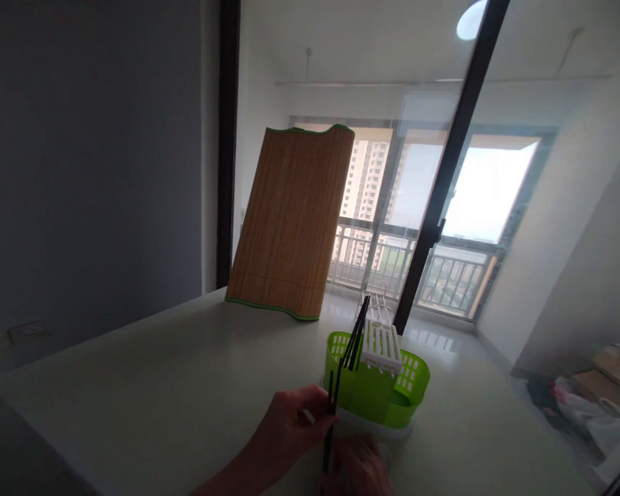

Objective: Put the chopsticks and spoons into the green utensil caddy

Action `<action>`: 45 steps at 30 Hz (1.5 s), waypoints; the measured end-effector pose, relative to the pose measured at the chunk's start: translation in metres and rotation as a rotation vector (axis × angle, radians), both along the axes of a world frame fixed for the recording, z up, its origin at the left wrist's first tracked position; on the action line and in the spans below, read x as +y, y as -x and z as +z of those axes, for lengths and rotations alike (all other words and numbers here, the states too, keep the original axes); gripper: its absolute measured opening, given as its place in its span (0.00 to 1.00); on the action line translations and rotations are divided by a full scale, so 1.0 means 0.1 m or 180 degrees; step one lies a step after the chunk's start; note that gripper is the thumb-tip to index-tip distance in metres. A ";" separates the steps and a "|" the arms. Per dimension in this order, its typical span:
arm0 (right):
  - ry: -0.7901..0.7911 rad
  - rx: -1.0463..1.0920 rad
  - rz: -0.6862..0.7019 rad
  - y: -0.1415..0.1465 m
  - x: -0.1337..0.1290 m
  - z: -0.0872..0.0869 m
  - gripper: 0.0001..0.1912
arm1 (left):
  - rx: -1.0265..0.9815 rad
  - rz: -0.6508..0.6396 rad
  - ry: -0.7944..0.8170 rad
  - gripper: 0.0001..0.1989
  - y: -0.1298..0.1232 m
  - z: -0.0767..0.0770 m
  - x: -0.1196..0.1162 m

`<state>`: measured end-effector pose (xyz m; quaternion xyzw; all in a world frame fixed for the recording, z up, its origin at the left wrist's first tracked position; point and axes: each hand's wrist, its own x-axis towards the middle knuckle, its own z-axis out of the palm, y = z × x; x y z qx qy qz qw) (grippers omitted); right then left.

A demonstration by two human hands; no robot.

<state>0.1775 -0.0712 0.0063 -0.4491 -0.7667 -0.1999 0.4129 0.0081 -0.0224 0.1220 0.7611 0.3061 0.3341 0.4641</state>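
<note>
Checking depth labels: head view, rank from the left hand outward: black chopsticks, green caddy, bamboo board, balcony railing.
1. Black chopsticks, in the left hand itself.
2. Green caddy, just right of it on the counter.
3. Bamboo board, upright at the counter's far edge.
4. Balcony railing, beyond the glass.

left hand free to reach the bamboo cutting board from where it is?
Probably not right away. The left hand is closed on a black chopstick beside the green holder. The counter toward the cutting board shows nothing in the way, but the board stands well beyond.
</note>
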 end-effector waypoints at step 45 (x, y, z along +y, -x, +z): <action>-0.0980 -0.0298 -0.0563 -0.17 0.03 0.19 0.11 | 0.1097 0.0784 -0.1675 0.16 -1.02 0.31 1.49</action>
